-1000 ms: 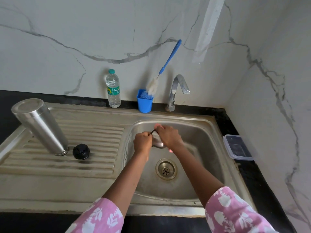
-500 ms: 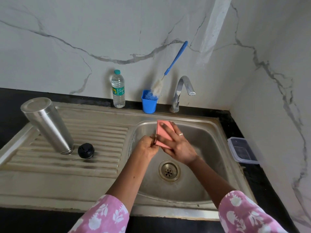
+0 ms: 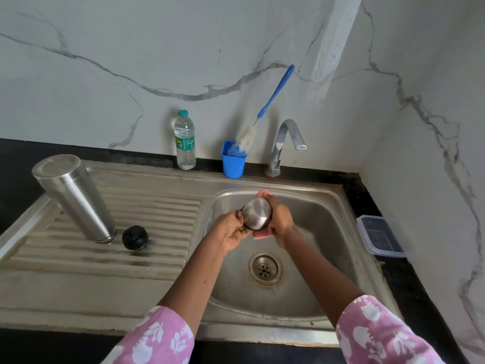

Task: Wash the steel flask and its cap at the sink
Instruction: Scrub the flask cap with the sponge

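Observation:
Over the sink basin [image 3: 322, 232], my left hand [image 3: 231, 231] grips a round steel cap [image 3: 256, 213] by its left edge, its brushed top facing up. My right hand [image 3: 282, 219] wraps a pink sponge [image 3: 262, 234] around the cap's right side; the sponge shows above and below the fingers. The steel flask [image 3: 72, 197] stands mouth down on the ribbed drainboard [image 3: 157, 211] at the left. A black inner stopper [image 3: 135, 237] sits beside the flask's mouth.
A steel tap [image 3: 284, 143] stands behind the basin, with no water seen running. A blue cup [image 3: 233, 162] holds a blue-handled bottle brush [image 3: 273, 98]. A plastic water bottle [image 3: 184, 141] stands by the wall. A lidded plastic box [image 3: 380, 236] lies at right. The drain [image 3: 265, 267] is below my hands.
The steel cap has turned so its brushed top now faces up. My right hand has curled the sponge around the cap instead of pressing it flat with straight fingers.

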